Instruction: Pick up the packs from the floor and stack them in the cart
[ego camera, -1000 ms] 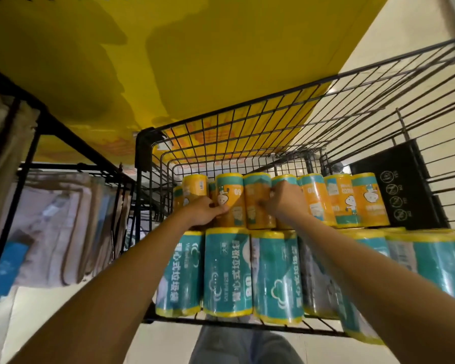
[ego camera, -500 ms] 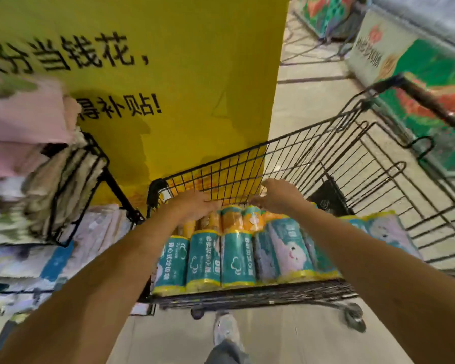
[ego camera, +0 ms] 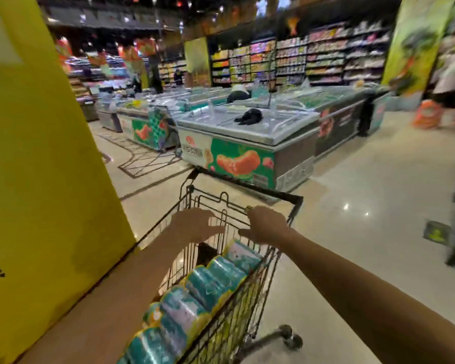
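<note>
Packs [ego camera: 216, 282] lie rowed along the cart [ego camera: 283, 197], below and on our side of our left grip [ego camera: 195, 224] and right grip [ego camera: 267, 225], both spread apart, empty and equally near them.

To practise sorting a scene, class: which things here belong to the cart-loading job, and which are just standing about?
Job in hand:
packs
cart
left hand
right hand

Just standing about:
freezer
yellow sign
shelves
</note>
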Tool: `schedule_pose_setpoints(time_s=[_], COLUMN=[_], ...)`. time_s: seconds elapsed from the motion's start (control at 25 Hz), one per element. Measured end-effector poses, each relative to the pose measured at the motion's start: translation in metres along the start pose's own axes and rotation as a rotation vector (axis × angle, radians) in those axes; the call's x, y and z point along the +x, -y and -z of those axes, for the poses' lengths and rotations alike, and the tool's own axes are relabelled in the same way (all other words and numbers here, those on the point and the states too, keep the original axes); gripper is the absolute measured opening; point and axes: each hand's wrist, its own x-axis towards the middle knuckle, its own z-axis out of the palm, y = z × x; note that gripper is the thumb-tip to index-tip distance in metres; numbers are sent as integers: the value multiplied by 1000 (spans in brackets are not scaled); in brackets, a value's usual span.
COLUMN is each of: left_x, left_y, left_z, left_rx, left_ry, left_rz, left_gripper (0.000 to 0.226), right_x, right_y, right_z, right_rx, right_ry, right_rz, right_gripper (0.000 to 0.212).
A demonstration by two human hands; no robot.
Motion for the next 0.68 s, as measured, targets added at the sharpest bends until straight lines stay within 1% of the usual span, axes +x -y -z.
schedule_pose_setpoints(time_s=[0.12,0.2,0.36,0.48,0.68], left_x=[-5,-14,-45,-63,-78], left_y=[-70,-109,-195,-258,-369], left_z=[-1,-9,-38,-57,-85], left_rx=[40,39,55,79,129], left_ry=[-41,-71,-11,22,61], left_rz=[-239,-360,-578,-702,-879], left_gripper=[69,69,71,72,73], right_x=[-64,-110,-219,-292,-394], right_y=[-49,-74,-128,-169,-239], right_z=[11,14,10,2,-16], right_rx=[15,13,8,32,92], right_ry=[-52,-59,-58,-54,-55], right_rz=[-245,-375,-655,-847,-1106], right_gripper=[54,58,58,58,58])
